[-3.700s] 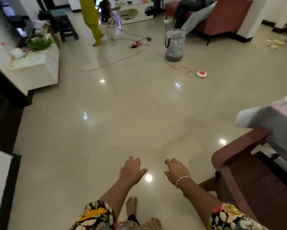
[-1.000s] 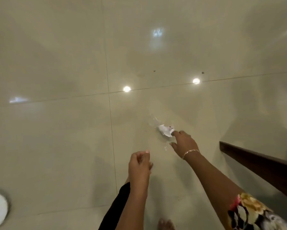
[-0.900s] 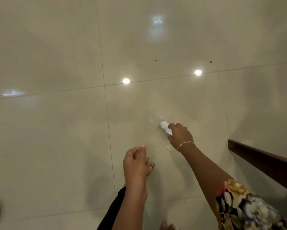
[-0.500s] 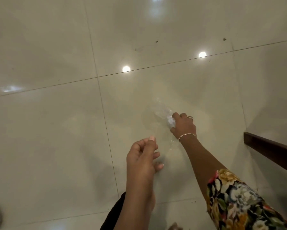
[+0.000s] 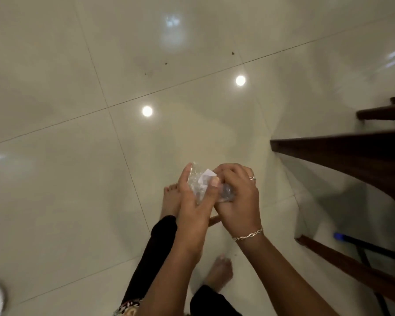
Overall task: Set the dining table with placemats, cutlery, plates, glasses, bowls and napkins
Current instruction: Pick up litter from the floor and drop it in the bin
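Tiles (image 5: 77, 179), glossy cream, fill the view, with dark wooden furniture (image 5: 351, 160) at the right. Above the bare feet (image 5: 171, 199), the left hand (image 5: 192, 210) and right hand (image 5: 239, 201) meet, the fingers of both curled round a crumpled clear wrapper (image 5: 197, 185).

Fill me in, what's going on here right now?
A person stands barefoot on the tiled floor. The left hand and the right hand together grip a crumpled clear plastic wrapper with a white paper scrap against it. Dark wooden furniture stands to the right. No plates, cutlery or placemats are in view.
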A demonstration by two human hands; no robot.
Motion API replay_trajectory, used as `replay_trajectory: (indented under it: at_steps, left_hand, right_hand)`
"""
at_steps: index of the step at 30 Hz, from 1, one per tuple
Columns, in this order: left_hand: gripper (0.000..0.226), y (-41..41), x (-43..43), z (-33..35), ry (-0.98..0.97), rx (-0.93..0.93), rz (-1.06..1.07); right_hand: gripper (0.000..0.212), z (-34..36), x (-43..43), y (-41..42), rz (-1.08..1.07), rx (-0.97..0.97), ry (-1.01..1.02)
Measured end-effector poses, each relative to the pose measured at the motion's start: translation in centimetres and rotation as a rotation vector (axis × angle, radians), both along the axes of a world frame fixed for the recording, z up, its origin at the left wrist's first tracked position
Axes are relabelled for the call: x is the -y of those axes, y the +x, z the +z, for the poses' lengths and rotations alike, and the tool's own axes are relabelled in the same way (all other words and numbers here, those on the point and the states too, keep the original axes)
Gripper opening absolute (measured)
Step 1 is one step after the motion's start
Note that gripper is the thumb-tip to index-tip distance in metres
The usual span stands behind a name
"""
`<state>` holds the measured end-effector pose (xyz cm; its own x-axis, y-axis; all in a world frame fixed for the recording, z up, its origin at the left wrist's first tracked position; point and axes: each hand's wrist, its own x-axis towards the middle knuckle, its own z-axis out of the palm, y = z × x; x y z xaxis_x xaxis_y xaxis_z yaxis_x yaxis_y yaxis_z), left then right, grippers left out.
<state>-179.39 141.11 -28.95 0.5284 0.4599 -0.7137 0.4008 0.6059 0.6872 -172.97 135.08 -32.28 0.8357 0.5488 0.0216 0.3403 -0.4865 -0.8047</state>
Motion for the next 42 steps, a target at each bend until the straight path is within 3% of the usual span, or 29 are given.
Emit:
replay_trajectory:
  at_steps: [4, 6, 8, 13, 17, 22, 27, 35, 42]
  left_hand:
    - [0.067, -2.0, 5.7, 5.8, -0.203, 0.121, 0.148]
    - [0.054, -3.6, 8.7, 8.1, -0.440, 0.163, 0.256]
    - [0.047, -5.6, 11.2, 10.1, -0.618, 0.153, 0.234]
    - [0.048, -11.2, 16.4, 13.0, -0.703, 0.154, 0.235]
    - [0.037, -15.7, 21.3, 13.9, -0.630, 0.095, 0.076]
    - [0.021, -23.0, 27.5, 15.2, -0.501, 0.013, 0.083]
    - [0.017, -27.6, 32.5, 19.3, -0.439, -0.096, 0.024]
    - [0.021, -28.3, 40.9, 21.8, -0.448, -0.159, -0.079]
    - [0.014, -26.5, 49.0, 19.5, -0.422, -0.158, -0.038]
  right_hand:
    - [0.029, 5.5, 6.0, -4.1, -0.095, 0.002, 0.049]
    - [0.026, 7.8, 8.7, -6.4, -0.095, 0.069, 0.080]
    - [0.027, 9.7, 10.9, -9.1, -0.129, 0.092, 0.116]
    - [0.025, 12.9, 17.4, -16.3, -0.173, 0.049, 0.118]
    - [0.035, 14.6, 23.5, -21.9, -0.214, 0.158, 0.026]
    - [0.044, 17.5, 30.5, -31.2, -0.284, 0.110, 0.031]
    - [0.034, 19.9, 38.6, -37.6, -0.428, 0.085, -0.072]
    - [0.024, 19.7, 53.1, -40.6, -0.596, 0.100, -0.232]
    - [0.031, 16.6, 64.4, -37.9, -0.612, 0.112, -0.420]
